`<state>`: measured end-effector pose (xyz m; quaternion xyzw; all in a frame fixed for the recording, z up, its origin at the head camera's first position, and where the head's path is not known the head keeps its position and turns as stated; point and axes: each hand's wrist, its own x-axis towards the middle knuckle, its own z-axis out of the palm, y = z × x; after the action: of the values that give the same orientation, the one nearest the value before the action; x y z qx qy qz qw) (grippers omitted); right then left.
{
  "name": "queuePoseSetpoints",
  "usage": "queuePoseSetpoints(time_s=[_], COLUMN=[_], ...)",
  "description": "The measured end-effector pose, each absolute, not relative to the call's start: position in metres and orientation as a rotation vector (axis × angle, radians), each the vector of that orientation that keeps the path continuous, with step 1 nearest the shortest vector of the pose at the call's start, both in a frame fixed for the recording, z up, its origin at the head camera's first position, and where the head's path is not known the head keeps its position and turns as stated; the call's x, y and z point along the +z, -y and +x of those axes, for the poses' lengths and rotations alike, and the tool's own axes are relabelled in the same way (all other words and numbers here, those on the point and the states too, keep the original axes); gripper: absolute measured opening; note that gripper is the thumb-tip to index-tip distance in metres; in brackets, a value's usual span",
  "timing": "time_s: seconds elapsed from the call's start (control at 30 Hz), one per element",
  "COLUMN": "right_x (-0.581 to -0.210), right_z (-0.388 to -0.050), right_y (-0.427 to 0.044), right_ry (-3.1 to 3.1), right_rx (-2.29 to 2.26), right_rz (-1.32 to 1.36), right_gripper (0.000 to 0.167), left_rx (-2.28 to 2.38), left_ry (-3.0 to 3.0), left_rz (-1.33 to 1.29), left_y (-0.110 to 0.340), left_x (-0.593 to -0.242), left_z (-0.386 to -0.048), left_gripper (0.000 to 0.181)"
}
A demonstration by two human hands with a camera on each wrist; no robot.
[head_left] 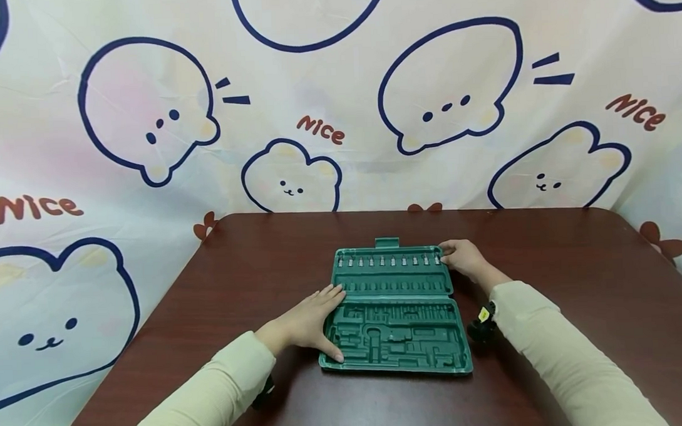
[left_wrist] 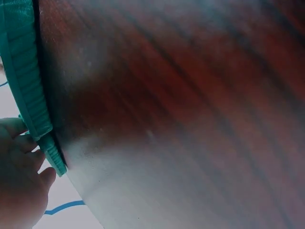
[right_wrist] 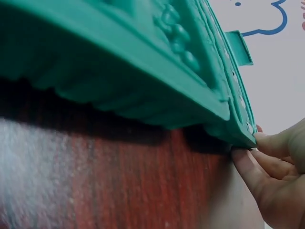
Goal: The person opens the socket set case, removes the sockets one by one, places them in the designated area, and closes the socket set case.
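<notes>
A green plastic tool case [head_left: 398,335] lies unfolded on the table, its moulded recesses facing up. A row of small silver bits [head_left: 382,262] sits along the far half. My left hand [head_left: 313,319] rests on the case's left side near the hinge, fingers spread and thumb across the near half's edge; in the left wrist view that hand [left_wrist: 21,174] is partly cut off. My right hand [head_left: 463,257] pinches the far right corner of the case. In the right wrist view its fingers [right_wrist: 250,167] reach under that corner.
The brown wooden table [head_left: 252,260] extends around the case. A latch tab [head_left: 387,242] sticks out from the case's far edge. Behind the table hangs a pale cloth [head_left: 359,93] with cartoon outlines. A dark wrist device [head_left: 481,326] hangs below the right sleeve.
</notes>
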<state>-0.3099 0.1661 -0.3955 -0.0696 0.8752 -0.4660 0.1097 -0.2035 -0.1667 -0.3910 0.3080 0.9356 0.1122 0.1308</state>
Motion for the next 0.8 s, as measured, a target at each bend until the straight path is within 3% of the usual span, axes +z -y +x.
queuePoseSetpoints(time_s=[0.8], right_x=[-0.386], right_z=[-0.313], right_y=[-0.159], right_ry=[-2.777], right_rx=[-0.863], right_rz=[-0.437], right_gripper=[0.027], left_rx=[0.284], left_ry=[-2.724], left_rz=[0.843], left_y=[0.164], left_x=[-0.384], left_z=[-0.203], left_gripper=[0.113])
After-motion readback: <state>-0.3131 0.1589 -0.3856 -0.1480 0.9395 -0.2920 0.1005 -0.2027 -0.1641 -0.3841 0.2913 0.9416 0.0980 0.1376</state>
